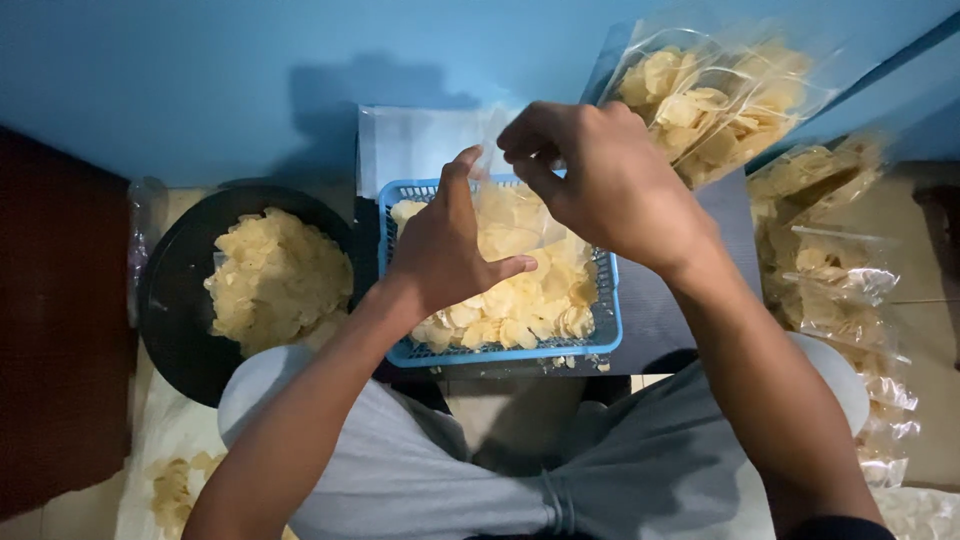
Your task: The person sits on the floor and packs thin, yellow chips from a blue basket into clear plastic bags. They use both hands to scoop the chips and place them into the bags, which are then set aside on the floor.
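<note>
Both my hands hold a clear plastic bag (pixel 512 215) partly filled with pale yellow chips, above a blue plastic basket (pixel 605 335) heaped with the same chips. My left hand (pixel 445 245) grips the bag's left edge with thumb and fingers spread. My right hand (pixel 600 180) pinches the bag's top edge from above, fingers curled. The bag hangs between them over the basket.
A black round bowl (pixel 170 300) of chips sits to the left. Several filled clear chip bags (pixel 715 95) are stacked at the right and lean on the blue wall. My grey-clad knees are below. A white sheet with loose chips (pixel 170 485) lies lower left.
</note>
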